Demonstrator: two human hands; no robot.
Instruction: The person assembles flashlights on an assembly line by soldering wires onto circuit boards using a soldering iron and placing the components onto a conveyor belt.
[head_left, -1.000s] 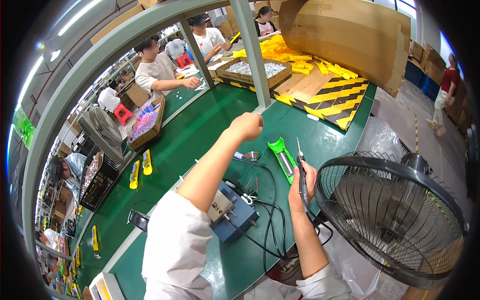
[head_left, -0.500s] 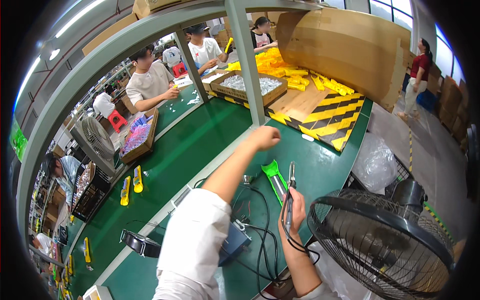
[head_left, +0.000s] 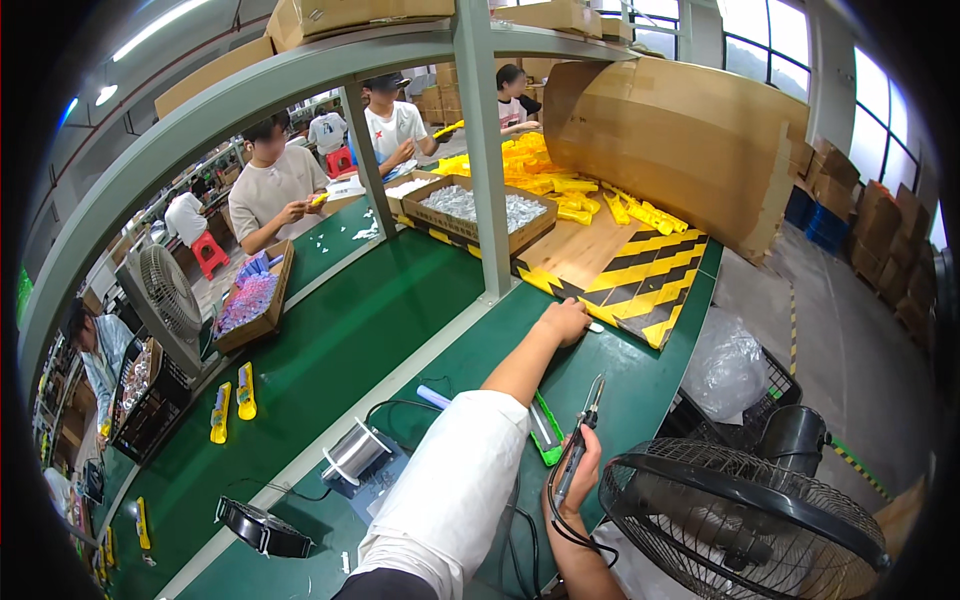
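We see our right hand (head_left: 578,470) low in the view, fingers wrapped around a soldering iron (head_left: 577,443). The iron is a slim, dark pen-shaped tool, its thin metal tip pointing up and slightly right, a black cord (head_left: 556,520) looping down from its rear end past our wrist. It hovers above the green bench top (head_left: 640,390), just right of a bright green plastic shell (head_left: 546,428) that lies flat on the bench, partly hidden behind our white left sleeve (head_left: 450,500).

Our left arm stretches far forward, and the left hand (head_left: 566,322) rests knuckles-up on the bench right at the edge of the yellow-and-black striped board (head_left: 640,280). A small white piece (head_left: 596,327) lies just beside its fingers. The fingers curl down, but we cannot tell whether they grip anything.

Left of our sleeve, a shiny spool of solder wire (head_left: 352,455) sits on a blue-grey unit (head_left: 385,480). A black fan (head_left: 730,525) fills the lower right corner, close to our right hand. Beyond the striped board, yellow plastic parts (head_left: 560,180) pile up beside a cardboard tray of clear small parts (head_left: 470,207). Across the green conveyor belt (head_left: 340,330), other people sit working, and 2 yellow housings (head_left: 232,400) lie on the belt.
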